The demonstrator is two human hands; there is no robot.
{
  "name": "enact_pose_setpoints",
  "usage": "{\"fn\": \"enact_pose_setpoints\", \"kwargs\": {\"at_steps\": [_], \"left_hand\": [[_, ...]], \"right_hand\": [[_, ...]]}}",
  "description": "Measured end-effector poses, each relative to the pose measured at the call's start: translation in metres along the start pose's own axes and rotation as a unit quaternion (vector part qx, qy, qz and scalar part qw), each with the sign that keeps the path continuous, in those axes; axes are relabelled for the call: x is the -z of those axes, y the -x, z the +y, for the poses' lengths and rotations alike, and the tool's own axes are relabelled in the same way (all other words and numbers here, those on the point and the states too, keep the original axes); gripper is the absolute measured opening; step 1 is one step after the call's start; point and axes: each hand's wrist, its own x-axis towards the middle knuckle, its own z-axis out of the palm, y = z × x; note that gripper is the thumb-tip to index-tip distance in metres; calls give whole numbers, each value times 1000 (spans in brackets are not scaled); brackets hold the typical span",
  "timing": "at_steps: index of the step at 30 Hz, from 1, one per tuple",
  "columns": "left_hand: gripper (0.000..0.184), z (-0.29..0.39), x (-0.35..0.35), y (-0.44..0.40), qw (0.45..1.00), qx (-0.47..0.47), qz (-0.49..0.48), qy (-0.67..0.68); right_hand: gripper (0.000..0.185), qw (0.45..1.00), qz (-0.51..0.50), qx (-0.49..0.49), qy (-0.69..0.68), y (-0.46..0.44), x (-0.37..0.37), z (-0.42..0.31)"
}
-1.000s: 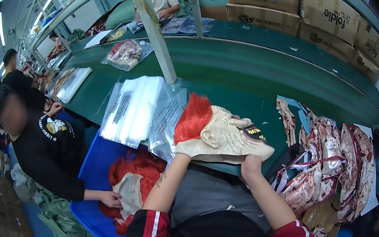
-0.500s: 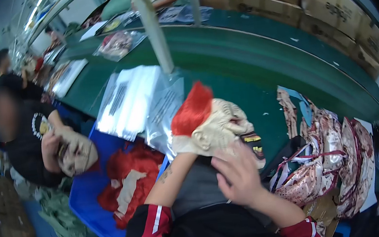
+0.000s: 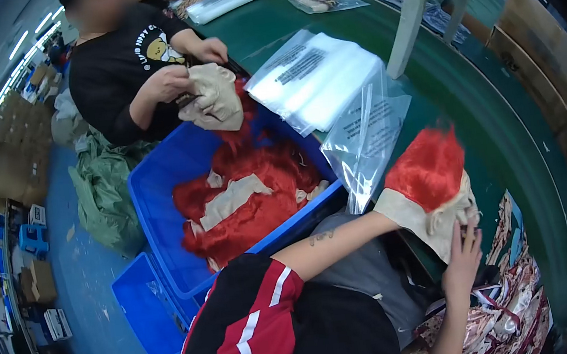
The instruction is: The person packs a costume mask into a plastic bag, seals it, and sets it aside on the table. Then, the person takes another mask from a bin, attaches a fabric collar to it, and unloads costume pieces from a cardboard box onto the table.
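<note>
A clown mask [image 3: 427, 219] of pale wrinkled rubber with a tuft of red hair [image 3: 427, 166] is in front of me, its face turned away to the right. My left forearm runs into the mask's neck opening; the left hand is inside, so its fingers are hidden. Against the face side of the mask rests my right hand [image 3: 461, 254], its fingers stretched out and touching the rubber. Clear plastic bags [image 3: 321, 77] lie stacked on the green table just beyond the mask, one loose bag [image 3: 368, 142] hanging over the edge.
To my left stands a blue bin [image 3: 162, 227] holding several red-haired masks [image 3: 258, 201]. Across it a co-worker [image 3: 122, 69] handles another pale mask [image 3: 214, 100]. Blood-spattered fabric pieces [image 3: 505, 312] lie at lower right. A metal post [image 3: 412, 12] rises from the green table [image 3: 457, 92].
My view has swung left, bringing the bin and co-worker nearer the middle. The mask has turned, so its toothed mouth no longer shows. My right hand now touches its face side.
</note>
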Motion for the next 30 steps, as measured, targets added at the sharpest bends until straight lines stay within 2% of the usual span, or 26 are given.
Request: {"fn": "enact_pose_setpoints", "kwargs": {"at_steps": [2,4,6,7,9,12,15,16,17,18,20,23,25,26,27,29,30], "left_hand": [[56,8,-28,-5,991,-6,-67,-116],[56,18,-59,-9,955,-9,-145,-260],[54,20,-78,-6,840,-115,-207,-488],[54,20,-82,-5,844,-95,-216,-481],[57,18,-90,-6,918,-69,-75,-383],[61,25,-92,-8,927,-24,-61,-369],[67,36,-80,-16,890,60,-48,-450],[67,29,-90,-12,798,18,-71,-598],[67,21,-101,-5,681,-28,-95,-726],[67,12,-111,3,541,-77,-117,-829],[69,-2,-109,14,570,-93,-91,-811],[68,-6,-94,60,244,-132,-230,-933],[65,-9,-152,95,-122,9,-308,-944],[64,-22,-182,104,75,165,-269,-946],[64,-36,-210,102,74,168,-272,-945],[62,-61,-247,86,107,381,-158,-905],[63,-57,-227,82,106,133,-251,-953]], "right_hand": [[80,999,-42,10,22,6,-13,2],[77,996,-82,12,42,12,-18,8],[84,993,-116,11,1,8,1,-1],[84,993,-118,-12,4,6,7,-4],[80,990,-135,-5,-33,1,18,-3],[70,990,-131,-19,-43,1,21,6],[65,992,-118,-47,5,6,10,13],[64,991,-120,-53,15,8,3,14],[62,991,-120,-57,24,9,-3,15],[61,990,-120,-60,33,9,-9,16],[59,990,-119,-72,40,10,-17,15],[59,995,-69,-48,55,12,-25,14],[58,996,-52,-47,60,12,-26,15],[58,997,-40,-40,55,12,-26,14],[57,998,-29,-32,50,11,-27,14],[56,999,-5,-15,40,11,-27,12],[56,999,-5,-18,40,12,-27,12]]}}
